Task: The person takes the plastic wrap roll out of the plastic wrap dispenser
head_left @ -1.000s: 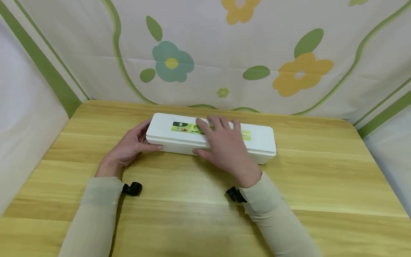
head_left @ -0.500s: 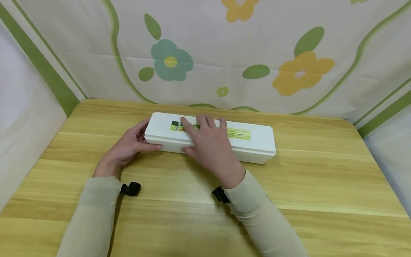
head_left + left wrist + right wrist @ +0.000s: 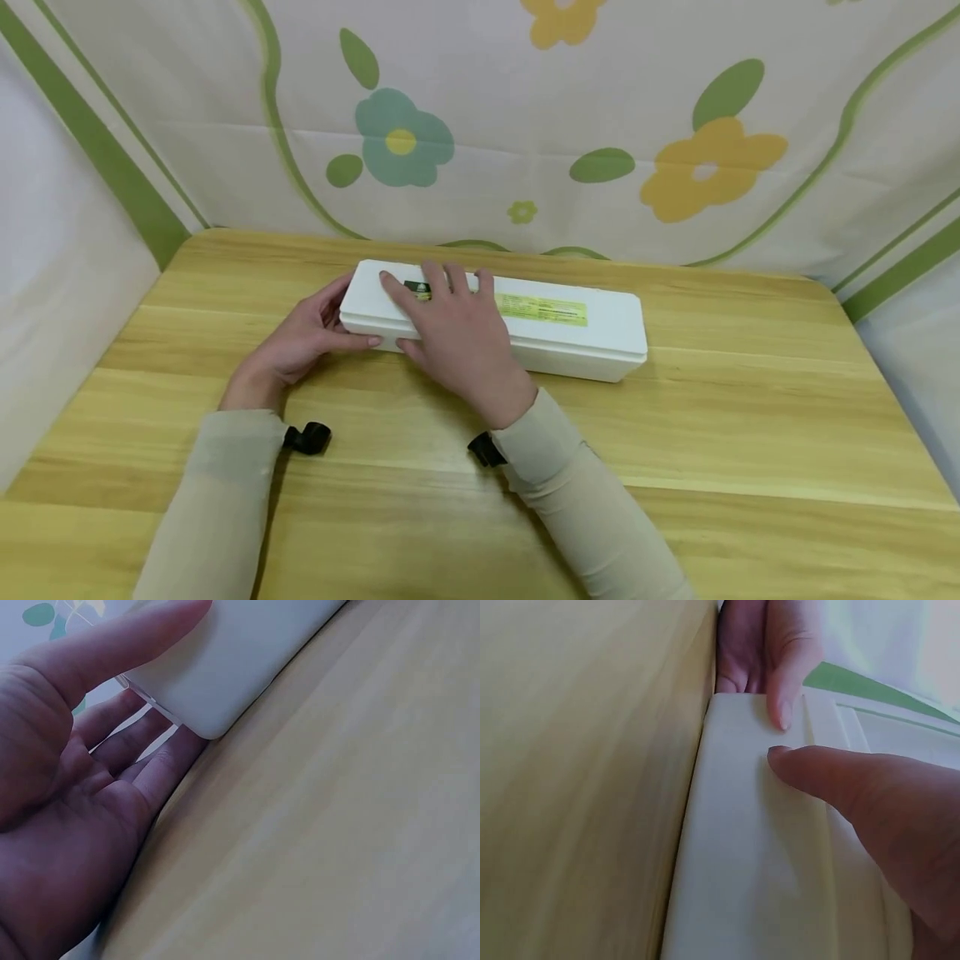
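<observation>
A long white lidded box, foam-like in look, lies on the table with a green-yellow label on its lid. The person's left hand grips its left end. That thumb presses the front wall, and the other fingers are around the end. Across the left part of the lid rests the right hand, its fingers spread and covering part of the label. In the right wrist view, the right thumb lies along the front side, close to the left thumb. The lid sits on the box.
The wooden table extends around the box. Behind it hangs a pale cloth with printed flowers and leaves. Black wrist-camera mounts stick out from both sleeves.
The right hand has slid left along the lid, uncovering the label's right part and covering more of its left part. The left hand and box have stayed nearly in place.
</observation>
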Available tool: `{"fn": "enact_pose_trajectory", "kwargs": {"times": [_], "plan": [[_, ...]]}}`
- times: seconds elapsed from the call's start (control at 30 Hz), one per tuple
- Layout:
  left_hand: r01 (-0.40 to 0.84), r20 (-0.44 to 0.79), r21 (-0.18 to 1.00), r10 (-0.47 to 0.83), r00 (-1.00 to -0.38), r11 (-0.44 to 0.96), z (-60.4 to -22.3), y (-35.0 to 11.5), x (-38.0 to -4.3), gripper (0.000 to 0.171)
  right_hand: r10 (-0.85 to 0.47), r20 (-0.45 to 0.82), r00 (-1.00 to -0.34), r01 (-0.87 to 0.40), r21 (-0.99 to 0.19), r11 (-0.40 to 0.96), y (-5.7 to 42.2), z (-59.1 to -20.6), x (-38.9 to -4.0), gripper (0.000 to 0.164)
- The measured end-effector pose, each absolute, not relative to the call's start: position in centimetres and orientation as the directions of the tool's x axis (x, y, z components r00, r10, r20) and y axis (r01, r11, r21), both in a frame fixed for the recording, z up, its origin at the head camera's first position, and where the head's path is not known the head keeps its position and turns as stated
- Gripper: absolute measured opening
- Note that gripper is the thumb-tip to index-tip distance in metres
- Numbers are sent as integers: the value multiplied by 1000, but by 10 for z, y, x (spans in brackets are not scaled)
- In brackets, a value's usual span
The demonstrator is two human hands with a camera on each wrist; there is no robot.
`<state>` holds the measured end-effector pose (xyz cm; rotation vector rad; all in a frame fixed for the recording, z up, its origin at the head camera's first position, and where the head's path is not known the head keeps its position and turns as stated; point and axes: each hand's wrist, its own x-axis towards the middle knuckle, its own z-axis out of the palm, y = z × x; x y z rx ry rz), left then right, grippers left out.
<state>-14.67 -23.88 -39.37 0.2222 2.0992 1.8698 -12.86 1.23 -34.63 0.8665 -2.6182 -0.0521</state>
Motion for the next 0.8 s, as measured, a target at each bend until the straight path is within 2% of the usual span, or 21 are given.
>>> {"fn": "enact_pose_trajectory", "kwargs": {"times": [0.6,0.8], "plan": [[-100,-144,984,322,-936,148,-393,-236,-147,103,-524,487,-699,-497,198,845,4,-355,-127,74],[-95,-141,983,317,-938,157,-394,-238,-146,103,-515,489,-704,-479,209,853,2,-357,-128,72]]}}
